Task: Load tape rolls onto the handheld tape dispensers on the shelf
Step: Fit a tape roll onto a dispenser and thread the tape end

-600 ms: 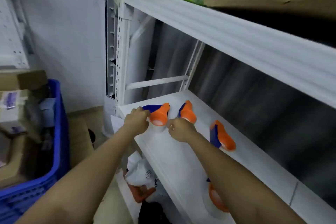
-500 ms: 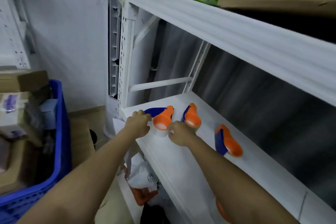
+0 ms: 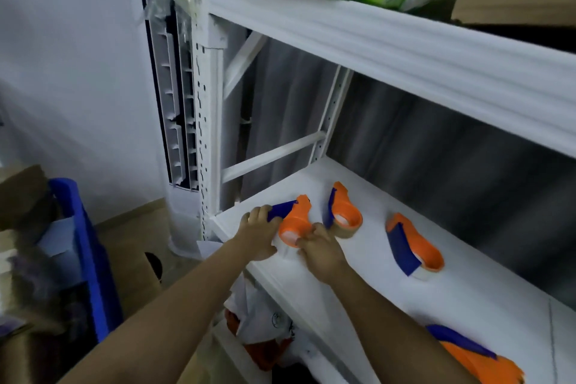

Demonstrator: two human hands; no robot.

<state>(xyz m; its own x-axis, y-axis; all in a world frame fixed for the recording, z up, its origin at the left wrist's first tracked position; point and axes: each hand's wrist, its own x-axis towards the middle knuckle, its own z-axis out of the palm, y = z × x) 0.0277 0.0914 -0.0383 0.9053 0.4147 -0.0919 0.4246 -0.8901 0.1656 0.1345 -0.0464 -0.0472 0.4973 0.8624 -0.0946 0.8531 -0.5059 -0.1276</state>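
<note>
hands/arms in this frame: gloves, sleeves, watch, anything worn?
Nothing worn that shows. The left hand and right hand are bare, without gloves, and no rings can be made out. Both forearms are bare down to the bottom edge of the frame: no sleeve, watch, wristband or marking in view. The upper arms are out of view.

A white metal shelving unit point(image 3: 405, 50) fills the right side, its perforated upright point(image 3: 205, 121) standing near a pale wall point(image 3: 71, 65). Grey corrugated sheeting point(image 3: 436, 146) backs the shelves. On the left sits a blue crate point(image 3: 90, 259) beside cardboard boxes point(image 3: 131, 262) on a tan floor. The light is dim and cool.
</note>
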